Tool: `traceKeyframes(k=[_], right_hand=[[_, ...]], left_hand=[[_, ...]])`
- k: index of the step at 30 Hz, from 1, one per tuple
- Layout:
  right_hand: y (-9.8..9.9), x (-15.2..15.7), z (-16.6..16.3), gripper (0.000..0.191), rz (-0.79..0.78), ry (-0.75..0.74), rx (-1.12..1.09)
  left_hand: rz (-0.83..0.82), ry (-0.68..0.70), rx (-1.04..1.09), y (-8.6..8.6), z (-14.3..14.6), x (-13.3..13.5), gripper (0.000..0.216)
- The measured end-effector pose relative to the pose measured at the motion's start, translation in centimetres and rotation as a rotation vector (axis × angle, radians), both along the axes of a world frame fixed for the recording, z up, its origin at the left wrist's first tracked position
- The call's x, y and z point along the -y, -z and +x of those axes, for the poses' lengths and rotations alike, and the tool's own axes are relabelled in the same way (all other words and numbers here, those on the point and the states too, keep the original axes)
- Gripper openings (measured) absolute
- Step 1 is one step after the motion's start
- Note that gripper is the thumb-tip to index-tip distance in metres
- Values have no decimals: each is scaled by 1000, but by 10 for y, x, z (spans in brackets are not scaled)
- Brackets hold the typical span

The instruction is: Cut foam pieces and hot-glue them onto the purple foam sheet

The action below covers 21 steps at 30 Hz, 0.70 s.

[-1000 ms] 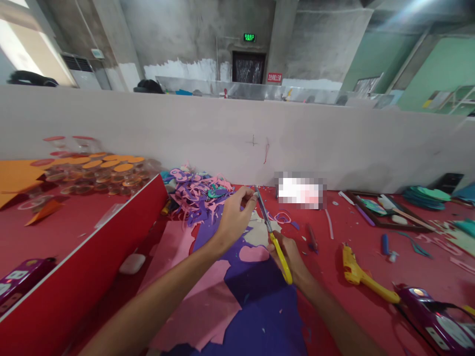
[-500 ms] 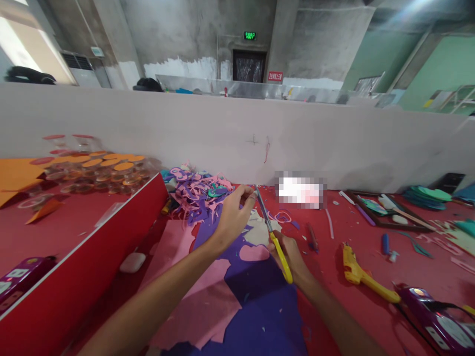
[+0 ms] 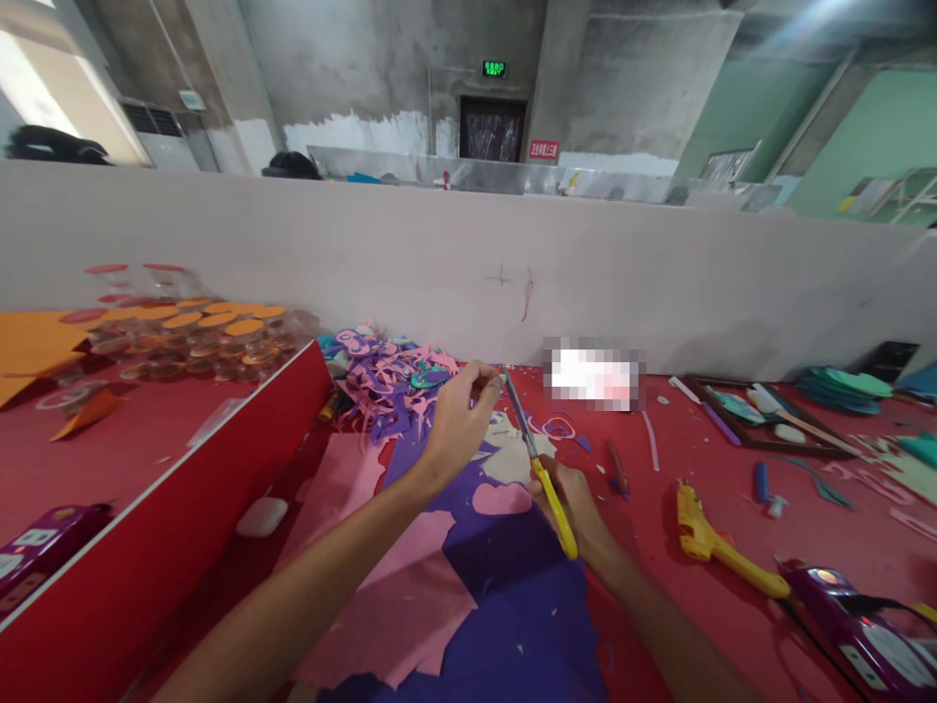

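Observation:
My right hand (image 3: 578, 508) grips the yellow handles of a pair of scissors (image 3: 538, 464), whose blades point up and away toward my left fingertips. My left hand (image 3: 458, 420) is pinched shut at the blade tips; what it holds is too small to make out. Both hands hover above purple (image 3: 512, 605) and pink (image 3: 410, 586) foam sheets on the red table. A pink heart cut-out (image 3: 502, 499) and a cream scrap (image 3: 512, 457) lie just under the scissors.
A pile of purple and pink foam offcuts (image 3: 387, 381) lies behind my left hand. A yellow glue gun (image 3: 713, 542) lies to the right, a dark tray (image 3: 768, 415) of tools beyond it. A red box edge (image 3: 183, 469) and plastic cups (image 3: 190, 337) stand at left.
My left hand's pinching fingers have shifted slightly at the scissor tips. My right hand and the scissors have barely moved.

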State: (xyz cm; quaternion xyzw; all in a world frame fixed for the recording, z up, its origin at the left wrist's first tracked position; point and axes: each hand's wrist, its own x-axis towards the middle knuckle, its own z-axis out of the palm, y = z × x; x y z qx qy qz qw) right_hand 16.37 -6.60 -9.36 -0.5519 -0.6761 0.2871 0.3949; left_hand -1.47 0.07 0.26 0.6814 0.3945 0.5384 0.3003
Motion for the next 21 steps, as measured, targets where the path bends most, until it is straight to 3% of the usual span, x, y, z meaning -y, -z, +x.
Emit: traceKeyframes(k=[7, 12, 16, 21], right_hand=[[4, -3, 1, 48, 28, 20, 21], [1, -1, 0, 53, 54, 20, -88], [4, 2, -4, 55, 10, -68, -254], [7, 2, -4, 64, -12, -134, -265]], left_hand=[[24, -10, -19, -3, -3, -3, 16], [2, 22, -89, -5, -10, -9, 18], [-13, 96, -173, -7, -13, -12, 23], [9, 155, -318, -14, -14, -10, 25]])
